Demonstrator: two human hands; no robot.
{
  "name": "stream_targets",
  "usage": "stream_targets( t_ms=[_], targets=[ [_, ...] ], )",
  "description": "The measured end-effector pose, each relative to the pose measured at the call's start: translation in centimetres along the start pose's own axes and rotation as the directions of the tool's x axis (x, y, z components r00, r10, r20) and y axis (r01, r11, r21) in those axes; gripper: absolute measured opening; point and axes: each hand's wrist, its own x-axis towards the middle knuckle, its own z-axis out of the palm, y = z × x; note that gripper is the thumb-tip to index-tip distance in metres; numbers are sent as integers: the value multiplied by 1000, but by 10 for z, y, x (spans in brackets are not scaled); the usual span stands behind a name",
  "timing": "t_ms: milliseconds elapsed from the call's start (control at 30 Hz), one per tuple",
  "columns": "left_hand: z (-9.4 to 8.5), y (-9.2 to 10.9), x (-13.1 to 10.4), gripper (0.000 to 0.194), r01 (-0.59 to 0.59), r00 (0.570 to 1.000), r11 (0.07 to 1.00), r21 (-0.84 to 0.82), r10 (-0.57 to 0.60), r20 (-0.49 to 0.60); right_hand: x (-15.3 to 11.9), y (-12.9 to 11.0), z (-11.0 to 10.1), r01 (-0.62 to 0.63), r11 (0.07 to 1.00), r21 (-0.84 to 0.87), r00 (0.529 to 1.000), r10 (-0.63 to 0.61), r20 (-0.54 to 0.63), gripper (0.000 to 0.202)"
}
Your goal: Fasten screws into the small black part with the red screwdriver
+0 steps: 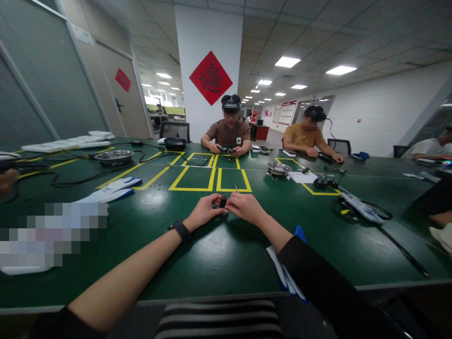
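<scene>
My left hand [206, 209], with a dark band on its wrist, is closed round a small black cylindrical part [222, 200] that stands upright just above the green table [197, 263]. Pressed in from the other side, my right hand [245, 206] has its fingertips pinched at the lower part of the same piece. A thin light-coloured rod [236, 189] sticks up from behind the right fingers; its kind and its lower end are hidden. Whether the right fingertips hold another small part cannot be made out.
Yellow tape outlines [192, 189] mark the table ahead. A metal bowl [278, 168], several black parts [326, 182] and a power strip [362, 207] lie right. White-and-blue gloves [113, 188] lie left, more gloves [287, 273] under my right forearm. Two people [229, 132] sit opposite.
</scene>
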Motion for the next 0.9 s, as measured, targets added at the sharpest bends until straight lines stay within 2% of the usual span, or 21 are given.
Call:
stream_targets(
  t_ms=[267, 467, 567, 667, 767, 833, 900],
  targets=[
    [-1, 5, 0, 33, -18, 1000, 999, 39, 18, 7, 3, 4, 0, 9, 999, 53, 1000, -9, -3, 13],
    [-2, 1, 1, 34, -24, 1000, 999, 25, 24, 18, 4, 6, -1, -56, 977, 205, 998, 56, 5, 16],
    [-2, 2, 2, 34, -34, 999, 999, 22, 33, 29, 2, 3, -4, -124, 937, 325, 987, 152, -61, 22],
    [-2, 1, 2, 35, -31, 999, 999, 9, 31, 40, 1, -3, -7, -213, 848, 485, 938, 317, -143, 30],
    [-2, 0, 2, 35, -29, 998, 1000, 8, 28, 47, 7, -5, -12, -247, 692, 678, 871, 466, -158, 34],
    [-2, 0, 2, 36, -27, 999, 1000, 11, 27, 47, 18, -3, -21, -259, 558, 788, 825, 552, -120, 34],
    [-2, 1, 1, 36, -24, 999, 1000, 14, 23, 46, 32, -3, -37, -314, 412, 855, 790, 614, -6, 28]
  ],
)
